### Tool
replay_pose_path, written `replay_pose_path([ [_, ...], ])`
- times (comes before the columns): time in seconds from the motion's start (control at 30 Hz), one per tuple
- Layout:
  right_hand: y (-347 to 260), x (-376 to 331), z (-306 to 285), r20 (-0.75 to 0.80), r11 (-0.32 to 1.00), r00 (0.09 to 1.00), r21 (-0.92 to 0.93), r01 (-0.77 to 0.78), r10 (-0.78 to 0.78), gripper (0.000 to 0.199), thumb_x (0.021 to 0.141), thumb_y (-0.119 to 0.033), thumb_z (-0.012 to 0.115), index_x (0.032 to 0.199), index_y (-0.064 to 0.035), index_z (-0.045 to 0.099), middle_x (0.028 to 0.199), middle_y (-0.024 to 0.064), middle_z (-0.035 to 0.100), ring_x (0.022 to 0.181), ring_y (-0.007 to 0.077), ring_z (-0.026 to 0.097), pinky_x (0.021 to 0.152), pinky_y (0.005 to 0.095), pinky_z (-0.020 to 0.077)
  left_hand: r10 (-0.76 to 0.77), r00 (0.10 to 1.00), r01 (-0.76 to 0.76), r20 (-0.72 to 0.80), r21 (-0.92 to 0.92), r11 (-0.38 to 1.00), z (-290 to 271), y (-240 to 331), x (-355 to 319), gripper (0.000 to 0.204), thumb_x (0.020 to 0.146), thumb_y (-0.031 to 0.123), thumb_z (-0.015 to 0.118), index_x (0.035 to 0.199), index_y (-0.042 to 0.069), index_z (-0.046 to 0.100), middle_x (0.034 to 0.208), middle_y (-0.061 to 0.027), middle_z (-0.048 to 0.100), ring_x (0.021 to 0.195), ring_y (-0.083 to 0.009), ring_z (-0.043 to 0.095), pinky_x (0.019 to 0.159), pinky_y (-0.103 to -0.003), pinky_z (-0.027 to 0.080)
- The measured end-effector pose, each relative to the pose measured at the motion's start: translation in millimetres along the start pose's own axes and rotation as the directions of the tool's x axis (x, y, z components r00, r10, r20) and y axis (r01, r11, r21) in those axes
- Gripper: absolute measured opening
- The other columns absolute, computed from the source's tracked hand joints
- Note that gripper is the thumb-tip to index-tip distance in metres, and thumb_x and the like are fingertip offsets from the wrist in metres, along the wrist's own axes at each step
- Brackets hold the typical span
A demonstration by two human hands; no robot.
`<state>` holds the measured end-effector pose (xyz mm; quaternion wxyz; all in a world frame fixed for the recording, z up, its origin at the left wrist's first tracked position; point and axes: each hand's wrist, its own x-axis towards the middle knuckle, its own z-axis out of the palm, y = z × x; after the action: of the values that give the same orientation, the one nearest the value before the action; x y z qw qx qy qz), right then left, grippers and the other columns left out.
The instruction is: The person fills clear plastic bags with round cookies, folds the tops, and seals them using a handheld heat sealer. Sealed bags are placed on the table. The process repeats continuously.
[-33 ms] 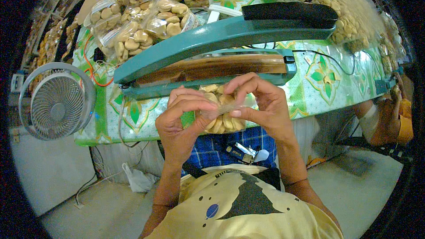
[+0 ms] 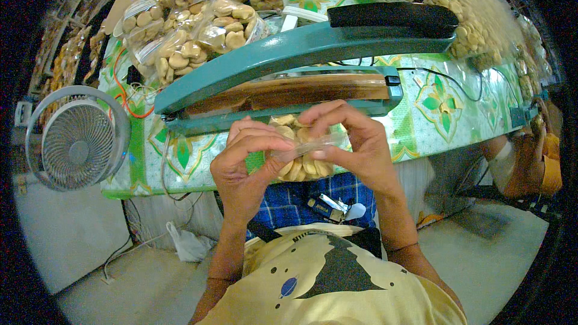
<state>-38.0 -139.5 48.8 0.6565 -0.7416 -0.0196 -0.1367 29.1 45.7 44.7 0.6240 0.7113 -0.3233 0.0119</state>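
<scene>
Both the left hand (image 2: 241, 159) and the right hand (image 2: 364, 147) pinch the loose plastic of a clear bag (image 2: 310, 165) of round, pale biscuits, thumbs against fingers, one hand on each side. The bag is at the near edge of the table (image 2: 415, 120), just in front of a blue-green sealer (image 2: 277, 52) whose arm is raised; whether it touches the tabletop I cannot tell. More filled bags (image 2: 232, 27) lie behind the sealer, and a grey fan (image 2: 78, 144) stands at the left.
</scene>
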Motion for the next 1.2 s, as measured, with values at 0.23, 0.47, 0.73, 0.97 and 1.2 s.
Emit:
replay_pose_path([
  [0.23, 9.9, 3.7, 1.2, 0.028, 0.892, 0.966, -0.377, 0.249, -0.258, 0.022, 0.077, -0.008, 0.068, 0.098, -0.0115, 0.074, 0.102, 0.0054, 0.072, 0.106, 0.0242, 0.065, 0.104, 0.0429, 0.0373, -0.006, 1.000, 0.007, -0.002, 0.266, 0.964, 1.3, 0.5, 11.2, 0.019, 0.070, 0.008, 0.077, 0.089, 0.015, 0.075, 0.084, -0.0016, 0.069, 0.089, -0.0206, 0.060, 0.092, -0.041, 0.040],
  [0.47, 4.8, 5.3, 9.4, 0.057, 0.674, 0.853, -0.587, 0.449, -0.519, 0.028, 0.066, -0.010, 0.064, 0.093, -0.0065, 0.069, 0.091, 0.0103, 0.069, 0.078, 0.0267, 0.066, 0.064, 0.0365, 0.0531, 0.252, 0.967, -0.209, -0.021, 0.495, 0.843, 0.6, 1.2, 10.8, 0.010, 0.074, 0.012, 0.074, 0.081, 0.018, 0.076, 0.077, 0.0029, 0.069, 0.078, -0.0185, 0.062, 0.095, -0.042, 0.039],
  [0.73, -41.2, 4.3, -13.1, 0.201, 0.791, 0.885, -0.396, 0.466, -0.421, 0.015, 0.070, -0.008, 0.063, 0.084, -0.0028, 0.065, 0.078, 0.0122, 0.062, 0.070, 0.0294, 0.061, 0.057, 0.0364, 0.0491, -0.091, 0.964, 0.222, 0.250, -0.563, 0.796, 3.9, -37.3, -7.0, 0.074, 0.060, 0.056, 0.079, 0.112, 0.007, 0.059, 0.115, -0.0112, 0.059, 0.108, -0.0254, 0.055, 0.099, -0.044, 0.040],
  [0.97, -7.1, 49.9, -39.0, 0.202, 0.905, 0.979, -0.412, 0.107, -0.024, 0.017, 0.078, -0.017, 0.075, 0.079, -0.0018, 0.066, 0.078, 0.0092, 0.067, 0.073, 0.0226, 0.064, 0.066, 0.0339, 0.0486, -0.134, 0.574, 0.718, 0.808, -0.575, -0.392, 63.8, -45.2, -55.7, 0.129, 0.052, 0.082, 0.065, 0.149, 0.010, 0.021, 0.146, -0.0211, 0.035, 0.134, -0.0366, 0.039, 0.110, -0.053, 0.034],
  [1.2, 40.5, 82.1, -61.8, 0.217, 0.930, 0.944, -0.324, -0.171, 0.249, 0.026, 0.085, -0.023, 0.069, 0.103, -0.0041, 0.067, 0.096, 0.0108, 0.070, 0.092, 0.0241, 0.065, 0.084, 0.0346, 0.0505, -0.153, 0.675, 0.446, 0.721, -0.565, -0.694, 78.0, -40.1, -27.7, 0.101, 0.077, 0.078, 0.047, 0.149, 0.010, 0.026, 0.147, -0.0196, 0.036, 0.132, -0.0421, 0.039, 0.109, -0.058, 0.031],
])
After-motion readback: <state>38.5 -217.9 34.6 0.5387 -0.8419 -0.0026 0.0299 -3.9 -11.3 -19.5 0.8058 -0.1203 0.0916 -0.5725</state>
